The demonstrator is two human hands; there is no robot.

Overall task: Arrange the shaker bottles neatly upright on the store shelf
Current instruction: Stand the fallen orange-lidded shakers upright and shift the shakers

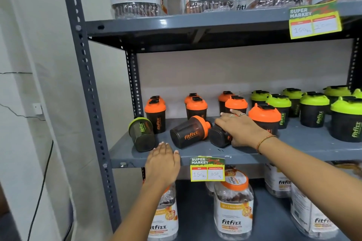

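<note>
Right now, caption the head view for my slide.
Right hand on a toppled black shaker bottle; left hand open at the grey metal shelf edge.

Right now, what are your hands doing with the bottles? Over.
Right hand laid on a tipped orange bottle, grip unclear. Left hand open at the shelf edge. Two more bottles down: orange, green. Nothing blocking.

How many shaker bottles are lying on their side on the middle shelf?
3. A green-lidded bottle lies at the left end by the post. An orange-lidded bottle lies in the middle. A third bottle lies just to its right, under the right hand. Others may be hidden.
</note>
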